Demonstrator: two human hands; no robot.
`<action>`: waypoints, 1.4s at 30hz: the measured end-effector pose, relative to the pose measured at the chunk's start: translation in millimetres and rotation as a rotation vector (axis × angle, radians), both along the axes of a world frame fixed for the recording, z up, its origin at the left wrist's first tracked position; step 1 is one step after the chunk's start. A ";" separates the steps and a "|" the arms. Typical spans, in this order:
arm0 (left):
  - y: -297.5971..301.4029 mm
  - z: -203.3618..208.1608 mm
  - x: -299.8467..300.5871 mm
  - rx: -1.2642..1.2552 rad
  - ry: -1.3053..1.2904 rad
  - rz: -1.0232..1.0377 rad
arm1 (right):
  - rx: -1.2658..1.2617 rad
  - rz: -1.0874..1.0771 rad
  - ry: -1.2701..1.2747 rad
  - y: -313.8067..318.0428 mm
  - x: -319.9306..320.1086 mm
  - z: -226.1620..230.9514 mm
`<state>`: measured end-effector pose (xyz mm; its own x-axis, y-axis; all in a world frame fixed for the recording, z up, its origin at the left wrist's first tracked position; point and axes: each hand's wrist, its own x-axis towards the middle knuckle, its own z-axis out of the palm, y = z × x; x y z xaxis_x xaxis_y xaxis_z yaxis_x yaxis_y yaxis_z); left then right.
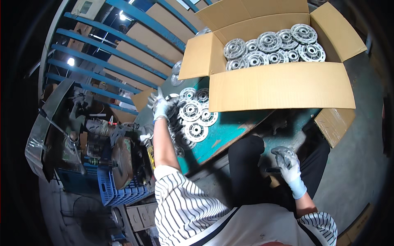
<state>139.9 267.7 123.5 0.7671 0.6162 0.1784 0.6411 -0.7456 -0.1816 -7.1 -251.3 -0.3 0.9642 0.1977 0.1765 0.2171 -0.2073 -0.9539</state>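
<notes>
My left hand (pixel 159 105), in a white and grey glove, is stretched out over the left side of a pile of round metal discs (pixel 191 110). Its fingers are spread, and nothing shows in them. The discs are silver, with spokes and a central hub, and lie overlapping on a green table (pixel 219 133). My right hand (pixel 288 164), gloved the same way, hangs above my lap with its fingers curled closed. A dark narrow thing (pixel 272 169) sticks out beside it; what the fingers grip is hidden.
An open cardboard box (pixel 281 88) stands at the back right, holding several similar discs (pixel 269 42). Blue slatted rails (pixel 106 39) rise behind the table. To the left are a machine with a lever (pixel 73 137) and a blue plastic crate (pixel 107 186).
</notes>
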 end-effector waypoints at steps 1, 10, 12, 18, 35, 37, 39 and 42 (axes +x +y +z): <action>-12.4 6.8 15.1 0.049 -0.178 -0.040 | -0.017 -0.012 -0.006 -1.3 1.8 -4.2; -212.4 69.8 135.0 0.241 -0.391 -0.953 | 0.078 0.057 -0.032 -12.9 24.5 -16.4; -251.8 38.3 166.6 -0.079 -0.222 -0.808 | 0.165 0.048 0.021 -18.8 19.2 -38.8; -260.1 3.2 224.4 -0.113 0.294 -0.647 | 0.380 0.006 0.268 -35.4 27.7 -7.3; -274.5 47.6 -7.5 -2.489 -1.053 -0.695 | 1.198 0.219 0.761 -16.4 -6.0 -28.5; -285.6 27.9 -54.5 -2.643 -1.012 -0.534 | 1.028 0.285 0.696 -11.2 -7.8 -30.8; -307.2 9.0 -92.4 -2.739 -1.082 -0.289 | 1.029 0.307 0.593 2.8 -16.2 -69.3; -307.4 -32.4 -135.4 -2.858 -1.018 -0.100 | 0.454 0.198 0.433 7.9 -13.0 -11.3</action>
